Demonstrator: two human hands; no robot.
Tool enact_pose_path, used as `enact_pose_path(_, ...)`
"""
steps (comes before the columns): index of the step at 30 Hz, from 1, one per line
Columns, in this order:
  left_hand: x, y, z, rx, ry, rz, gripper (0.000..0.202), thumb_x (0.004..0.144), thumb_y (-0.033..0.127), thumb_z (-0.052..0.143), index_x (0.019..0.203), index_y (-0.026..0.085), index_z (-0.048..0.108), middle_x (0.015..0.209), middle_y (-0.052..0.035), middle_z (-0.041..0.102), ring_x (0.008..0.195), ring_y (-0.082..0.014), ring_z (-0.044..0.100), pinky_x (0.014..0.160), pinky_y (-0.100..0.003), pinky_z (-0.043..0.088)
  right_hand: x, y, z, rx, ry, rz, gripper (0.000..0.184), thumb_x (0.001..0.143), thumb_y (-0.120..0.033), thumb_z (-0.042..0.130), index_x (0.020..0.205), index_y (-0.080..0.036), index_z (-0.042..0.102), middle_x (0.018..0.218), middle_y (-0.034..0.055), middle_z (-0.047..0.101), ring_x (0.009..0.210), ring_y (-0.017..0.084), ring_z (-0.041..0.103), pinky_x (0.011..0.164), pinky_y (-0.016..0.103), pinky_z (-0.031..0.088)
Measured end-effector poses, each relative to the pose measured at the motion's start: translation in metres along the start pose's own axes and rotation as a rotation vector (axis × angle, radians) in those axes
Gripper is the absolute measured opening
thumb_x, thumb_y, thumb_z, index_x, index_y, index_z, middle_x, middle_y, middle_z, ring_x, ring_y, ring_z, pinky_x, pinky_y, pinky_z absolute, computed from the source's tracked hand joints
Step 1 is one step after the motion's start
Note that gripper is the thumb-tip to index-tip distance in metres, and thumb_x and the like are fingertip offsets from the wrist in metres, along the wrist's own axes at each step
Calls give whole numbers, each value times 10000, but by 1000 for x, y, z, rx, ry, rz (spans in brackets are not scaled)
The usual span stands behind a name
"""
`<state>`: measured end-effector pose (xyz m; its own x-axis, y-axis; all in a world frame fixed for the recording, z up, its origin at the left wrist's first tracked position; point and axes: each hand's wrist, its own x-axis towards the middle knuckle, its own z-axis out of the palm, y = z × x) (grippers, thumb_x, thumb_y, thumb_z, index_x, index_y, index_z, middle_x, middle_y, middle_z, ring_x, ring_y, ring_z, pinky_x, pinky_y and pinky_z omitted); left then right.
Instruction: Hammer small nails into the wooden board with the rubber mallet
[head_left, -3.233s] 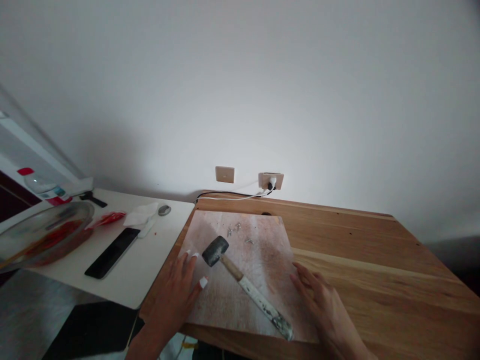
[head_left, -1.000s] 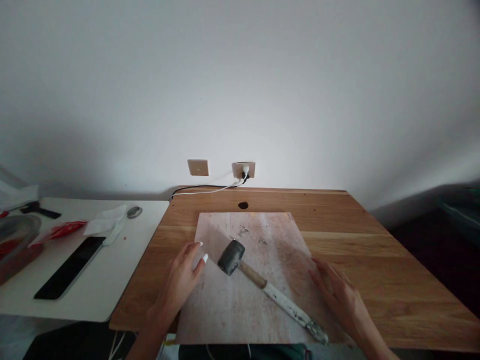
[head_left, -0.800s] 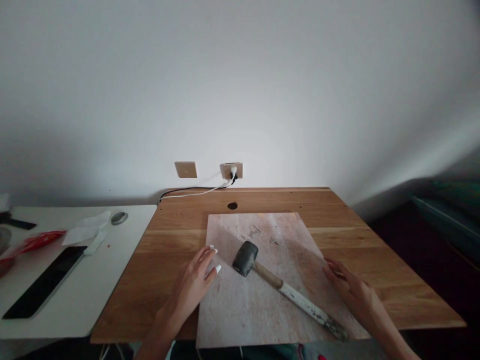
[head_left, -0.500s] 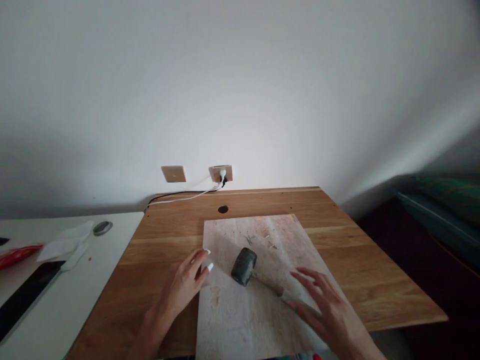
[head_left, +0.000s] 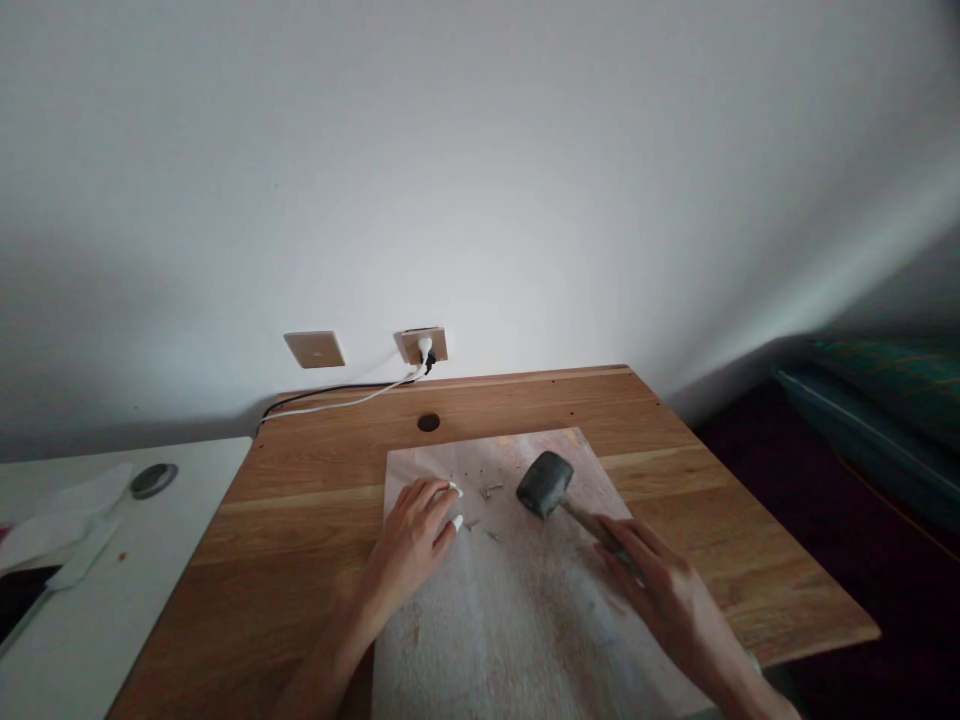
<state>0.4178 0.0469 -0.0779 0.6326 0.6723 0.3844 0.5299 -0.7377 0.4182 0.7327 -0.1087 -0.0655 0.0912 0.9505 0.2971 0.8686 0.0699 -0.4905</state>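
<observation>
My right hand (head_left: 654, 572) is closed around the handle of a rubber mallet (head_left: 545, 485). The mallet's black head is over the right part of a pale, worn board (head_left: 480, 630). My left hand (head_left: 417, 528) is over the board's left side, thumb and index finger apart, nothing seen between them. Just right of its fingertips lie several small nails (head_left: 489, 491), loose on the board. A row of small dark dots runs along the board's far part; they are too small to tell what they are.
The board lies on a wooden tabletop (head_left: 315, 520) against a white wall. Cables (head_left: 352, 397) run from a wall socket (head_left: 421, 345) along its back edge, near a round hole (head_left: 428, 422). A white table (head_left: 90, 640) at left bears a round dark object (head_left: 154, 480).
My right hand has closed on the mallet's handle, and the mallet has moved right and away from me. My left hand has moved forward and right, towards the nails.
</observation>
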Motion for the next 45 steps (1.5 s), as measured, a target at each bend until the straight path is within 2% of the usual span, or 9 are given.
enact_pose_path(4, 13, 2, 7, -28, -28, 37, 368, 886, 55, 585, 1204, 239, 615, 1176, -74, 671, 1127, -256, 631, 976, -466, 565, 18, 47, -24, -110, 185, 137, 353, 1004, -450, 495, 1145, -198, 699, 1052, 126, 765, 911, 276, 783, 760, 328, 616)
enact_pose_path(8, 21, 3, 13, -48, -50, 45, 374, 878, 44, 610, 1197, 239, 616, 1157, -63, 674, 1099, -252, 631, 956, -457, 568, 21, 75, -32, -159, 209, 221, 377, 956, -462, 506, 1110, -184, 709, 1028, 134, 781, 876, 286, 787, 725, 342, 599)
enact_pose_path(17, 32, 0, 24, -63, -82, 68, 466, 883, 33, 616, 1292, 253, 581, 1242, -72, 655, 1145, -268, 612, 983, -485, 551, 8, 81, -21, -246, 194, 398, 424, 939, -514, 452, 1035, -195, 715, 968, 143, 781, 811, 308, 772, 657, 375, 580)
enact_pose_path(20, 35, -1, 29, -53, -57, 62, 455, 881, 26, 598, 1276, 251, 593, 1230, -76, 661, 1155, -269, 615, 991, -495, 550, 6, 81, -20, -278, 169, 415, 477, 944, -518, 427, 1086, -168, 718, 1002, 165, 782, 854, 338, 776, 688, 403, 588)
enact_pose_path(25, 32, -8, 36, -12, 31, 52, 482, 874, 41, 603, 1312, 238, 564, 1365, -103, 604, 1344, -308, 537, 1171, -630, 407, 0, 82, -16, -330, 128, 439, 503, 978, -506, 393, 1188, -168, 701, 1071, 160, 788, 911, 352, 780, 728, 418, 595)
enact_pose_path(33, 30, -14, 37, -47, -26, 72, 428, 908, 32, 585, 1276, 250, 603, 1287, -79, 644, 1366, -297, 524, 1215, -662, 331, -8, 88, -10, -451, 176, 295, 465, 1009, -497, 400, 1193, -174, 679, 1060, 166, 760, 925, 353, 735, 768, 464, 587)
enact_pose_path(38, 39, -10, 33, -79, -45, 89, 289, 910, 51, 653, 1132, 232, 685, 1206, -69, 668, 1232, -280, 575, 1119, -592, 426, 5, 68, -15, -590, 298, 188, 484, 1028, -514, 377, 1185, -189, 699, 1153, 188, 697, 1023, 381, 651, 832, 539, 556)
enact_pose_path(41, 44, -6, 33, -93, -45, 87, 187, 914, 61, 669, 1009, 217, 706, 1121, -60, 678, 1126, -256, 598, 1024, -510, 478, 19, 58, -14, -542, 341, 112, 461, 1045, -490, 397, 1154, -170, 711, 1114, 190, 692, 1008, 360, 653, 872, 542, 549)
enact_pose_path(45, 44, -3, 31, -102, -59, 101, 166, 917, 42, 649, 987, 192, 668, 1026, -57, 688, 1028, -246, 605, 932, -442, 491, 37, 40, -5, -319, 342, -42, 307, 1045, -377, 491, 1114, -190, 725, 1053, 151, 712, 959, 304, 675, 872, 477, 568)
